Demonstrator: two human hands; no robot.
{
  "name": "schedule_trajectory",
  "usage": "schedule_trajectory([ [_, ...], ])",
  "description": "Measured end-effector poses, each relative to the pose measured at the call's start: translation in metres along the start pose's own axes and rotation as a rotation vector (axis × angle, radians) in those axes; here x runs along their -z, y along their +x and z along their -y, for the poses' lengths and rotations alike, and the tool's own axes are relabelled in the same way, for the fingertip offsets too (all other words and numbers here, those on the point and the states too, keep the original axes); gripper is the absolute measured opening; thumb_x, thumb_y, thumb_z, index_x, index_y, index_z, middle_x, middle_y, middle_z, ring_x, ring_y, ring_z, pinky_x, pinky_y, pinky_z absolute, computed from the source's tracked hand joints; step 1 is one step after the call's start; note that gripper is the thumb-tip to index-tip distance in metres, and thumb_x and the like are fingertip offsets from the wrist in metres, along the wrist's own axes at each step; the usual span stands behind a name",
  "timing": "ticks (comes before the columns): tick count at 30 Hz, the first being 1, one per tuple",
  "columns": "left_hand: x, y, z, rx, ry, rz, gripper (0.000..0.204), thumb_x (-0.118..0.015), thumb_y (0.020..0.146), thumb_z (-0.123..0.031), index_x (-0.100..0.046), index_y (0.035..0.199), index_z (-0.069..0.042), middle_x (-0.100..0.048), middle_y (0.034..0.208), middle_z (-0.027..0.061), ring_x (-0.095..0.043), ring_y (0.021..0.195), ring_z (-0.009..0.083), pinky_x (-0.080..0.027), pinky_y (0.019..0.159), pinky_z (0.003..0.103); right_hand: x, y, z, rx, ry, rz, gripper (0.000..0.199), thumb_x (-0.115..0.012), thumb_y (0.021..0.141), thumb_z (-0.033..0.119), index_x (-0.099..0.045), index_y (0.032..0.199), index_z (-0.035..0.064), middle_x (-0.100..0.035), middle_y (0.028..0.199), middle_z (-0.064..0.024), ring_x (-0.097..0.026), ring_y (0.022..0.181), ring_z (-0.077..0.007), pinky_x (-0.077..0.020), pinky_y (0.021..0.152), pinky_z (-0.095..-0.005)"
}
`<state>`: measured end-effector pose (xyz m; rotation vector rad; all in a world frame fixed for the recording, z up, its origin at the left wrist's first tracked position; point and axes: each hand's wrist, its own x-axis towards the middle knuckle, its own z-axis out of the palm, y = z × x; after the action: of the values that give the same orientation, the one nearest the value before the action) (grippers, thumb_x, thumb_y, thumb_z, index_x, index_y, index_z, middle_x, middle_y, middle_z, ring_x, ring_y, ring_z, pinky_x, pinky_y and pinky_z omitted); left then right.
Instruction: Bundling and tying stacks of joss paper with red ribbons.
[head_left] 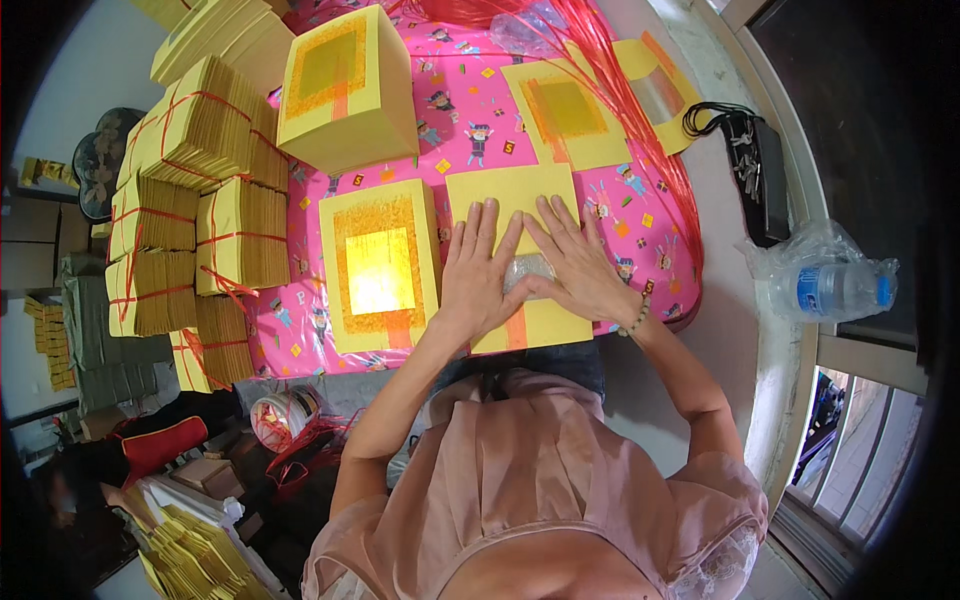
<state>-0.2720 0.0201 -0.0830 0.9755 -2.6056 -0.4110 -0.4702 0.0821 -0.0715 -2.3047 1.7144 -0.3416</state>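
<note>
Both hands press flat on a yellow paper sheet (510, 195) with a silver foil square and an orange stripe, lying on the pink patterned table cover (455, 110). My left hand (480, 265) rests palm down on the sheet's left half. My right hand (575, 265) lies beside it, fingers spread, a bead bracelet at the wrist. The fingers of both point away from me. Immediately left sits a stack of yellow sheets with a gold foil square (380, 265).
A second gold-foil stack (345, 85) sits farther back, and single sheets (565, 110) lie at the back right among red strings (620, 80). Tied yellow paper bundles (200, 200) pile up at left. A plastic bottle in a bag (830, 285) stands on the sill at right.
</note>
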Motion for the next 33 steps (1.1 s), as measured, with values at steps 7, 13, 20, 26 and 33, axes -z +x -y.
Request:
schedule_trajectory([
  [7,0.0,0.002,0.003,-0.004,-0.015,0.015,0.078,-0.052,0.093,-0.052,-0.028,0.155,-0.012,-0.018,0.159,0.0268,-0.014,0.148,0.0451,-0.014,0.118,0.054,0.002,0.003,-0.001,-0.002,-0.012,0.001,0.076,-0.046,0.098,0.052,-0.021,0.156,0.0092,-0.013,0.163,-0.0185,-0.006,0.151,-0.0349,-0.0042,0.119,-0.0594],
  [13,0.003,0.004,0.006,-0.009,0.031,0.008,0.074,-0.056,0.092,-0.044,-0.031,0.154,-0.013,-0.022,0.158,0.0269,-0.019,0.147,0.0446,-0.018,0.117,0.054,0.003,0.009,-0.004,-0.001,-0.11,-0.106,0.063,-0.058,0.095,0.033,-0.037,0.149,0.0099,-0.033,0.156,-0.0129,-0.026,0.147,-0.0291,-0.0141,0.119,-0.0572],
  [20,0.008,0.02,0.003,-0.017,0.12,-0.074,0.065,-0.063,0.086,-0.024,-0.042,0.147,-0.015,-0.043,0.144,0.0227,-0.04,0.133,0.0399,-0.032,0.107,0.051,0.005,0.016,-0.031,0.207,-0.129,-0.268,0.04,-0.066,0.09,0.029,-0.064,0.124,0.0082,-0.06,0.133,-0.0119,-0.053,0.128,-0.0294,-0.0352,0.112,-0.0491],
  [26,0.012,0.032,-0.001,-0.016,0.273,-0.233,0.065,-0.063,0.083,-0.009,-0.048,0.144,-0.021,-0.05,0.14,0.0183,-0.048,0.127,0.0368,-0.036,0.103,0.047,0.025,0.021,-0.019,-0.048,0.117,-0.499,0.043,-0.062,0.095,0.027,-0.057,0.129,0.0008,-0.057,0.135,-0.0188,-0.055,0.125,-0.0328,-0.0398,0.108,-0.0441],
  [33,0.028,0.04,-0.033,-0.09,0.25,-0.277,0.067,-0.068,0.079,-0.012,-0.049,0.142,-0.018,-0.046,0.143,0.0212,-0.042,0.131,0.0408,-0.032,0.108,0.052,0.039,0.013,-0.036,-0.462,1.372,-0.453,0.052,-0.059,0.098,0.011,-0.036,0.142,-0.0048,-0.06,0.127,-0.0161,-0.058,0.115,-0.0173,-0.049,0.093,-0.0287],
])
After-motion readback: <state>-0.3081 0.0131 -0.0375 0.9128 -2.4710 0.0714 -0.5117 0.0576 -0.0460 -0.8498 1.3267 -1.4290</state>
